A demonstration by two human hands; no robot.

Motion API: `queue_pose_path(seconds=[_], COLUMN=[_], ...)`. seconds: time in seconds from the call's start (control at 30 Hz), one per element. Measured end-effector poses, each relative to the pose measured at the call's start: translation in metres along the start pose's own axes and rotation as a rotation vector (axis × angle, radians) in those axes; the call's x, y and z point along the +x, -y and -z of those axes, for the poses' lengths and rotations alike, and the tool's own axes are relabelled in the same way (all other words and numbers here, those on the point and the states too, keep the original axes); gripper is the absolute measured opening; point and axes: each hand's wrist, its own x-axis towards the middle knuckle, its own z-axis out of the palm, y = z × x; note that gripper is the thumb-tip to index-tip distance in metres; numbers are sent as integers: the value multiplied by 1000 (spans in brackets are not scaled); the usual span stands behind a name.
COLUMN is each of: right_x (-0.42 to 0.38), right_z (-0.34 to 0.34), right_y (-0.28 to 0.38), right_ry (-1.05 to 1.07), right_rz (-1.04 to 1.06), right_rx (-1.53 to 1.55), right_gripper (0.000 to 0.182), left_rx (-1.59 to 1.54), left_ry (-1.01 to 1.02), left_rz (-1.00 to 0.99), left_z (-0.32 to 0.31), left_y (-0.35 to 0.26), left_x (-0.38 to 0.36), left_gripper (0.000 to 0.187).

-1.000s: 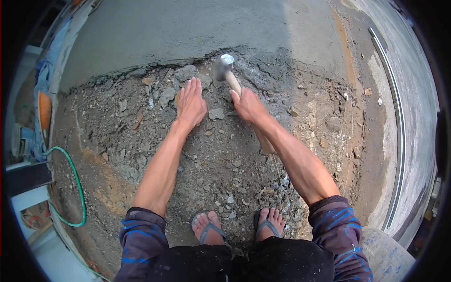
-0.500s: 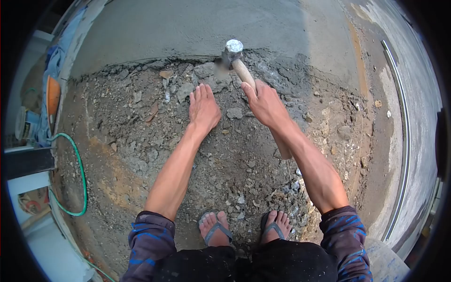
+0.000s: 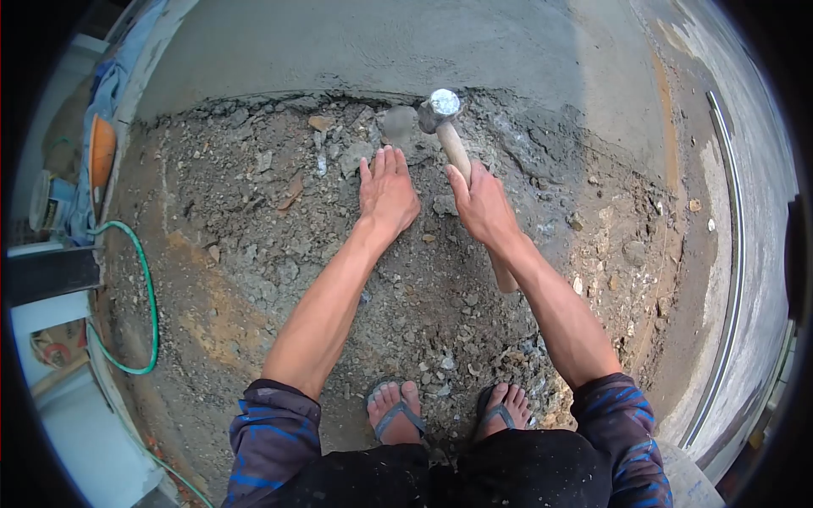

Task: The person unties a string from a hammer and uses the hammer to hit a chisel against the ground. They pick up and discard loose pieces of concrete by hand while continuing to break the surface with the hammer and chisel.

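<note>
The hammer (image 3: pixel 446 127) has its metal head at the broken edge of the concrete slab (image 3: pixel 356 51), with the wooden handle gripped in the closed right hand (image 3: pixel 484 207). Just beside it, the left hand (image 3: pixel 387 193) lies flat and open on the rubble (image 3: pixel 271 212), fingers pointing toward the slab.

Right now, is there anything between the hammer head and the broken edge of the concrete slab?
Nothing visible. The hammer head is close over the broken edge. The left hand lies flat on rubble beside it, not between. The right hand holds the handle.
</note>
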Motion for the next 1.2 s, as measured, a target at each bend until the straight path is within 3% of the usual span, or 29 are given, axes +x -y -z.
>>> queue_pose_path(seconds=[0.1, 0.33, 0.5, 0.67, 0.73, 0.8, 0.87, 1.07, 1.2], right_x=[-4, -68, -157, -230, -242, -248, -242, -218, -222], right_z=[-7, 27, 51, 57, 52, 50, 42, 20, 21], right_y=[-18, -12, -26, -36, -36, -34, -29, 5, 8], right_ry=[144, 243, 375, 476, 527, 543, 567, 598, 603], right_rz=[-96, -226, -469, -688, -705, -726, -699, -604, -595], right_rx=[-138, 272, 418, 687, 708, 713, 736, 658, 663], right_gripper=[49, 48, 37, 27, 26, 25, 24, 24, 26], left_rx=[10, -108, -298, -307, -365, -353, -470, -410, -498], left_ry=[1, 46, -194, -410, -313, -284, -178, -294, -243], left_rz=[-10, 24, 17, 248, 425, 456, 437, 24, 201], left_z=[-2, 14, 41, 56, 62, 56, 49, -20, -22], left_y=[-4, 4, 13, 83, 103, 111, 109, 34, 39], left_x=[-1, -7, -87, -195, -232, -260, -280, -258, -240], left_gripper=[71, 72, 67, 54, 50, 46, 44, 62, 53])
